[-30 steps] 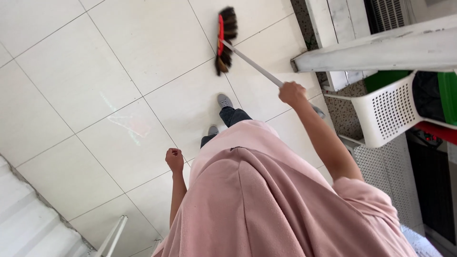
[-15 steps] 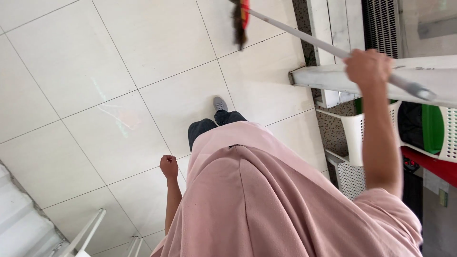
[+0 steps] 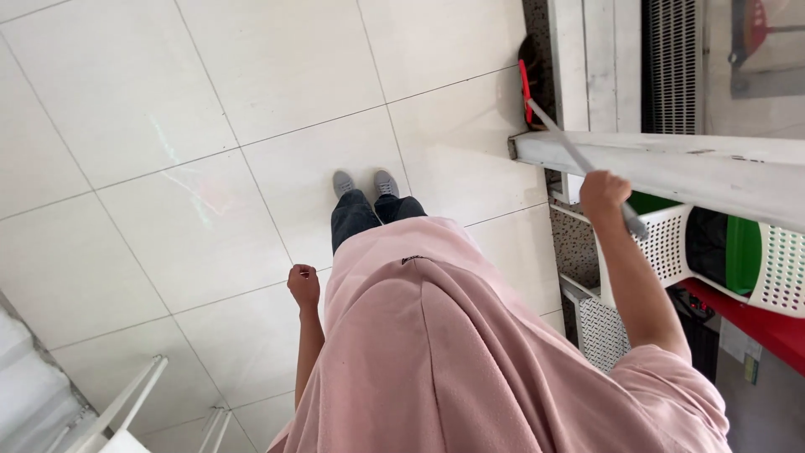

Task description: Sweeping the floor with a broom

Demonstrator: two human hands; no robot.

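Observation:
My right hand [image 3: 605,195] is raised at the right and grips the grey handle of a broom [image 3: 579,155]. The broom's dark bristled head with a red band [image 3: 530,84] rests against the floor edge by the wall at the upper right. My left hand [image 3: 303,285] hangs beside my pink top with its fingers curled and nothing in it. My grey shoes [image 3: 365,183] stand together on the white tiled floor [image 3: 210,151].
A pale painted beam [image 3: 671,164] crosses the right side just behind the broom handle. Below it sit white perforated baskets [image 3: 671,243], a green container [image 3: 742,252] and a red surface [image 3: 755,323]. White rails [image 3: 126,407] show at the bottom left.
The broom head has swung from the open tiles to the right, against the wall edge. My right hand has followed it to the right. My left hand has stayed by my side.

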